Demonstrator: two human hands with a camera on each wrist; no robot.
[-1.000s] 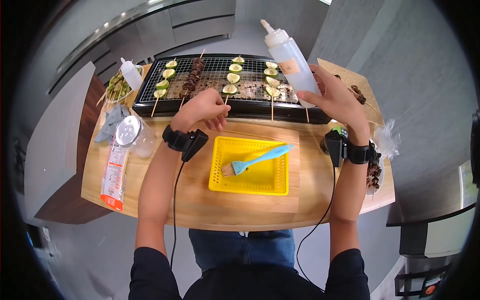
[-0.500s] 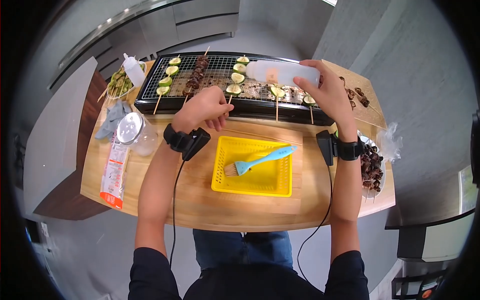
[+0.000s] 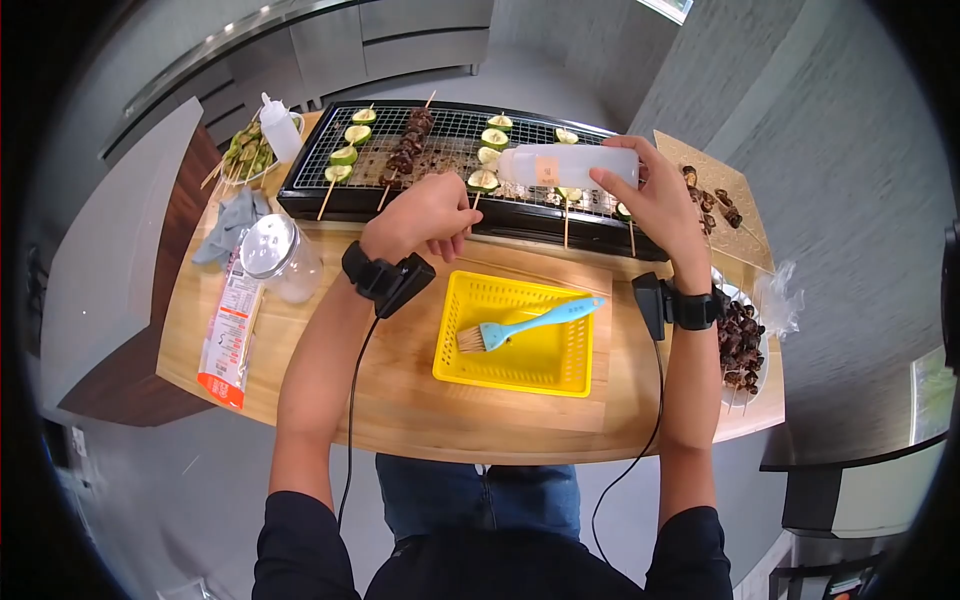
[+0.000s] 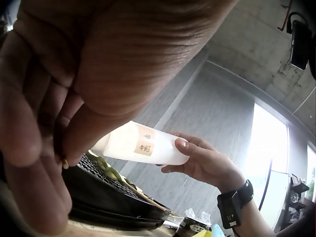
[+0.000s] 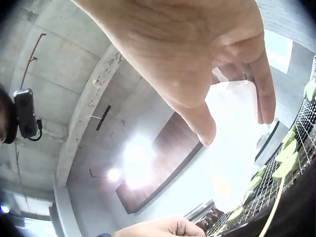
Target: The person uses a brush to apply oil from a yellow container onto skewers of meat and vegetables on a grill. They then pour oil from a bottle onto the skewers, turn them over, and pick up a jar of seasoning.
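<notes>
My right hand (image 3: 660,205) grips a clear squeeze bottle (image 3: 575,165) with a beige label. The bottle lies nearly level over the grill (image 3: 450,210), its nozzle end pointing left above a zucchini skewer (image 3: 483,181). At the grill's front edge, my left hand (image 3: 425,215) pinches that skewer's stick; the stick's tip (image 4: 65,163) shows between thumb and finger in the left wrist view. Other zucchini skewers (image 3: 344,156) and one dark meat skewer (image 3: 408,145) lie across the wire rack.
A yellow basket (image 3: 512,385) with a blue brush (image 3: 530,322) stands in front. At left are a lidded jar (image 3: 285,260), a grey cloth (image 3: 235,222), a packet (image 3: 230,330) and another squeeze bottle (image 3: 280,128). A plate of dark skewers (image 3: 740,345) sits at right.
My right hand has tipped the squeeze bottle from nozzle-up to nearly level, bringing its nozzle down over the zucchini skewer. My left hand stays at the stick.
</notes>
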